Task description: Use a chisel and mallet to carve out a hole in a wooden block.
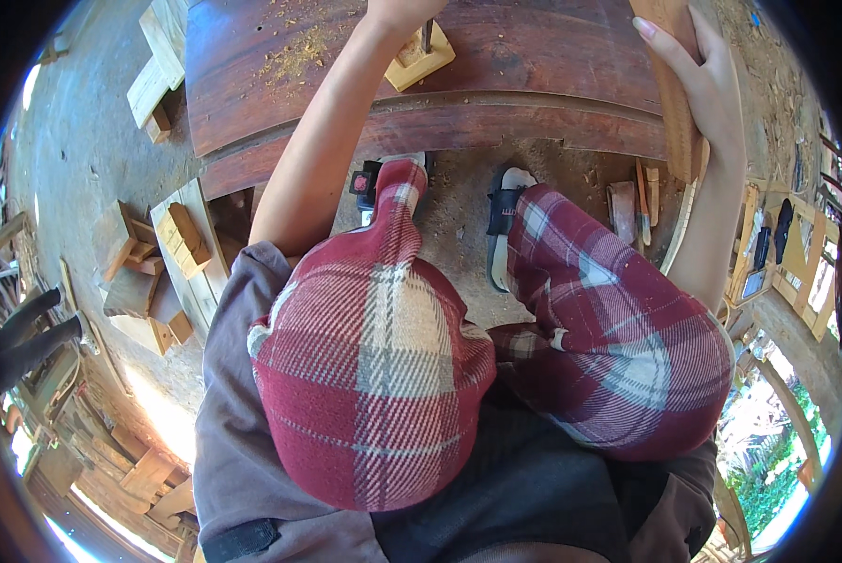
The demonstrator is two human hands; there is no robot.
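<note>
At the top edge, partly out of frame, my left hand (404, 11) is closed on a narrow dark upright tool (427, 38), probably a chisel, whose lower end stands on a small pale wooden block (421, 68). The block rests on a reddish-brown wooden bench top (552, 70) strewn with shavings (290, 56). At the upper right my right hand (698, 80) grips a long brown piece of wood (674, 113), held upright in the picture at the bench's right end, with the thumb across it.
Wooden offcuts (130, 249) and pale boards (149, 84) lie on the left floor. Below the bench's front edge are my sandalled feet (510, 230). Tools (642, 211) lie beside my right knee. A wooden rack (768, 253) stands at right; dark boots (27, 328) show at far left.
</note>
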